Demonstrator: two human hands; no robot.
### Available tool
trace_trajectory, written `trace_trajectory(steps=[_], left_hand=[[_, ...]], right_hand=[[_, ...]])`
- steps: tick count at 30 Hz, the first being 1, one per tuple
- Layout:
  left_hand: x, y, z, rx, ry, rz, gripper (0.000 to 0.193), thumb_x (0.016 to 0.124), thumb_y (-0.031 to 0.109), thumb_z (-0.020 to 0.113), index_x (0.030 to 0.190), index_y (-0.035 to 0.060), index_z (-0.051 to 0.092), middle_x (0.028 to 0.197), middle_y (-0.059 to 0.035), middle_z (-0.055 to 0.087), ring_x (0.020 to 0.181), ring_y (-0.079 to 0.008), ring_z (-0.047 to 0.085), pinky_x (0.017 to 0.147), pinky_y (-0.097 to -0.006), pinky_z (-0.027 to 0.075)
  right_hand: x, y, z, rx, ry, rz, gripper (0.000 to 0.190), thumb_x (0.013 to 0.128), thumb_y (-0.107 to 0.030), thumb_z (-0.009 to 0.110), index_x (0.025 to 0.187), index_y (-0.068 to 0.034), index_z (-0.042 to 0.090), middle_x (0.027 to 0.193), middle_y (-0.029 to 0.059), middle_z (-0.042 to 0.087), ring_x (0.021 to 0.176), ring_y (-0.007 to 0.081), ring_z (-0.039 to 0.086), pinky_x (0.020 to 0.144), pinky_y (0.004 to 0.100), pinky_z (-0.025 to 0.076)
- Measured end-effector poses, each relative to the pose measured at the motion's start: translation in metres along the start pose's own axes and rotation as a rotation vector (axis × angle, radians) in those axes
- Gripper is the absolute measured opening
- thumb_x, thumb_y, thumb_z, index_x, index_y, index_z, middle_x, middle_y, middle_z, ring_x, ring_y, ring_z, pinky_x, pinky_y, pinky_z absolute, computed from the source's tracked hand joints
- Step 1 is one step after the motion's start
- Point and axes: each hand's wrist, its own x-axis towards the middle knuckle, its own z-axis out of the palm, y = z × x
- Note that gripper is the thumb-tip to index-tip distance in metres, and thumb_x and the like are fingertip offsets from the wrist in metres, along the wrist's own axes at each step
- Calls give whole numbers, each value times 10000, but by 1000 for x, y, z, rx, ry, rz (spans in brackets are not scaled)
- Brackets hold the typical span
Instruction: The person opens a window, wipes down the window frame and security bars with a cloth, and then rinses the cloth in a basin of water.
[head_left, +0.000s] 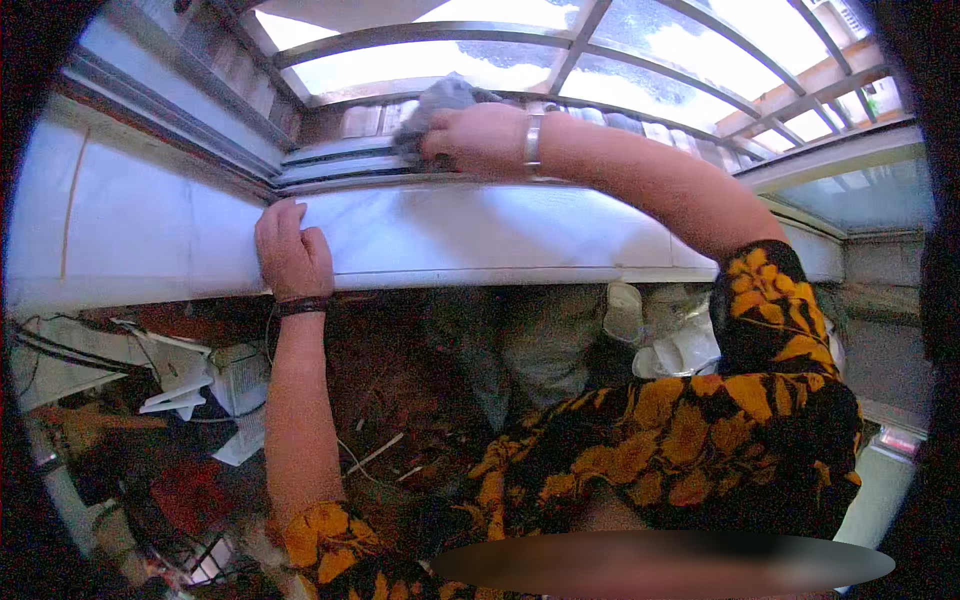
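Observation:
A crumpled grey cloth (450, 94) is gripped in my right hand (480, 139). That hand is at the sliding-window track (337, 161), along the inner edge of the window opening. Some blur hides the cloth's lower edge and my right fingertips. My left hand (292, 251) rests on the white marble-look windowsill (465, 232), near the corner where the track meets the side wall. It holds nothing; its thumb stands apart from the fingers, which are slightly bent.
Beyond the track stand metal window bars (577, 45). Below the sill at left, a white appliance (240, 375) sits among cables. Thin white strips (379, 450) lie on the dark floor. Clear plastic packaging (686, 349) and a pale slipper-like object (624, 311) are under the sill at right.

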Motion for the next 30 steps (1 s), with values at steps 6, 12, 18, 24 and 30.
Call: trace_trajectory(steps=[6, 12, 18, 24, 30], left_hand=[[3, 2, 0, 17, 14, -10, 251, 725, 19, 519, 971, 11, 566, 1060, -190, 565, 1017, -381, 515, 901, -479, 405], [2, 5, -1, 28, -19, -23, 277, 728, 28, 514, 998, 2, 570, 1062, -201, 558, 1016, -384, 516, 914, -481, 397], [0, 4, -2, 4, 6, -4, 276, 730, 39, 516, 998, 7, 575, 1064, -190, 557, 1012, -384, 517, 910, -479, 399], [2, 7, -8, -14, -46, -48, 248, 734, 37, 516, 973, 5, 573, 1058, -179, 557, 1011, -377, 515, 904, -477, 402], [6, 6, 0, 11, 15, -21, 246, 722, 21, 508, 959, 3, 571, 1046, -183, 563, 1013, -376, 514, 901, -476, 404]], right_hand=[[-111, 40, -11, 8, -95, 130, 289, 771, -81, 603, 1055, -126, 572, 1010, 126, 528, 795, 345, 613, 698, 460, 512], [-64, 32, -8, 54, -3, -2, 267, 763, -43, 577, 1019, -114, 559, 1012, 103, 538, 818, 337, 614, 682, 446, 518], [3, 6, 3, 89, 68, -85, 275, 762, -66, 568, 1033, -115, 575, 1031, 118, 561, 881, 332, 619, 723, 447, 519], [87, -27, 11, 69, 99, -64, 244, 784, -104, 551, 1017, -124, 617, 1035, 128, 571, 918, 341, 614, 774, 451, 509], [137, -44, 8, 30, 154, -141, 189, 768, -150, 599, 934, -91, 667, 986, 167, 616, 904, 350, 638, 750, 446, 528]])
